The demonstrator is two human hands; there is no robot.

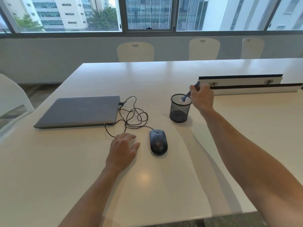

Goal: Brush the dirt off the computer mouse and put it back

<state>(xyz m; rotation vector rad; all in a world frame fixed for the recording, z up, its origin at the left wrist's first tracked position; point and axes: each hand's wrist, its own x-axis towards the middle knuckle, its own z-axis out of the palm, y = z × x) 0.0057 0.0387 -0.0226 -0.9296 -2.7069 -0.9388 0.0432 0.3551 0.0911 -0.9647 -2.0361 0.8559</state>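
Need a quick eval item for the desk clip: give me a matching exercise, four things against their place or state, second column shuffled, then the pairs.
Things
1. mouse
2. laptop
3. brush
4. mesh cup

Place or state
A. lid closed, flat on the table, cable plugged into its side
B. gripped by the right hand, lower end inside the cup
C. upright on the table, right of the tangled cable
D. on the table just right of the left hand, untouched

Pairs: 1-D, 2-A, 3-B, 4-C
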